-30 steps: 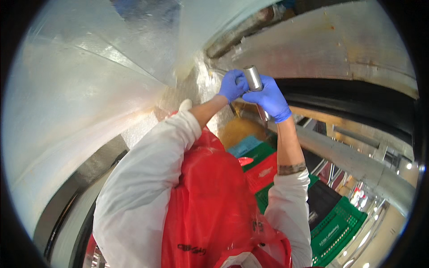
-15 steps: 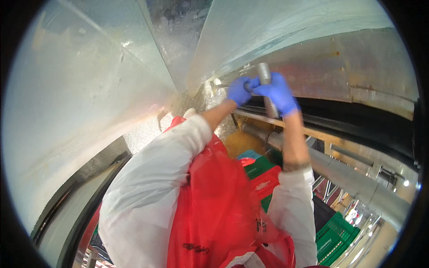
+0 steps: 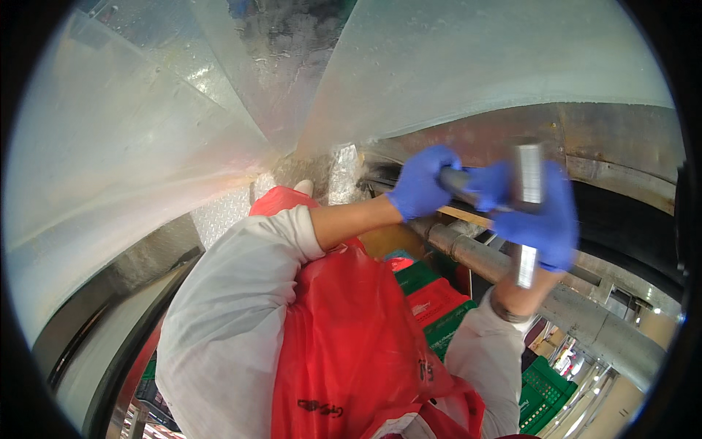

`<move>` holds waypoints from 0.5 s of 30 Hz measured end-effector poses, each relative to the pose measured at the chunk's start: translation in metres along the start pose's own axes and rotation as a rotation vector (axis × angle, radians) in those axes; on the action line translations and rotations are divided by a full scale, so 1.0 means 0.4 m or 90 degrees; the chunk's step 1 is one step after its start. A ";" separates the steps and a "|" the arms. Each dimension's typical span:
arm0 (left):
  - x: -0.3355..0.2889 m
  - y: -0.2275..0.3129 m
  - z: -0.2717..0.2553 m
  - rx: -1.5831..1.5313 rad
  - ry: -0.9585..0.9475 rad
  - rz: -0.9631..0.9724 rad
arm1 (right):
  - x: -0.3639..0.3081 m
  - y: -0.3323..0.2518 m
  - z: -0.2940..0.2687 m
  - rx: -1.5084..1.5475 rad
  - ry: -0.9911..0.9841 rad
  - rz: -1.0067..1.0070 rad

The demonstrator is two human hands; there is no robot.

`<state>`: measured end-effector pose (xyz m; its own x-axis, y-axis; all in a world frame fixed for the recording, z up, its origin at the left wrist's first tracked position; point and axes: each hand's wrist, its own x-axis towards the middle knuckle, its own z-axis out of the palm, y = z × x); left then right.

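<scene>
Both my hands wear blue gloves and are raised in front of me, right of centre. They share a T-shaped tool that looks like a hammer [image 3: 529, 175], with a shiny metal cylindrical head and a dark handle. My left hand [image 3: 426, 183] is closed round the handle near its end. Up by the head, my right hand [image 3: 545, 227] is closed on the hammer, its fingers covering the joint of head and handle. The right hand and the head are blurred by motion. The head's two ends stick out above and below the right hand.
Pale sheet-metal walls [image 3: 468, 66] slope around me on the far side. A grey pipe [image 3: 585, 318] and a dark rail [image 3: 621, 208] run along the right. Red and green crates [image 3: 431, 300] stand below, with another green crate [image 3: 545, 395] lower right. Treadplate flooring [image 3: 219, 216] shows ahead.
Both hands have moved right and nearer to me with the hammer. The hammer's head now shows larger and more upright. The view has shifted slightly.
</scene>
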<state>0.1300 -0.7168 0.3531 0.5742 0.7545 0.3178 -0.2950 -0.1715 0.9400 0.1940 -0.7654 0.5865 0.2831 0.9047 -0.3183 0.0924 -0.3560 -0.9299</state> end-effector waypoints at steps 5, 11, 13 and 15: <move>-0.160 -0.601 0.011 -0.026 -0.029 -0.206 | 0.152 0.434 0.076 -0.101 -0.008 -0.002; -0.035 -0.214 0.057 0.113 0.045 -0.021 | 0.035 0.137 -0.015 -0.051 0.070 0.068; 0.037 0.005 0.069 0.024 0.021 0.018 | -0.049 -0.058 -0.073 -0.138 0.074 -0.027; 0.090 0.182 0.054 0.004 -0.003 0.085 | -0.095 -0.167 -0.118 -0.153 -0.043 -0.103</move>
<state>0.1457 -0.7157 0.4356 0.5340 0.7211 0.4414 -0.3643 -0.2749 0.8898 0.2220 -0.7870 0.6691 0.1826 0.9650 -0.1882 0.3569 -0.2434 -0.9019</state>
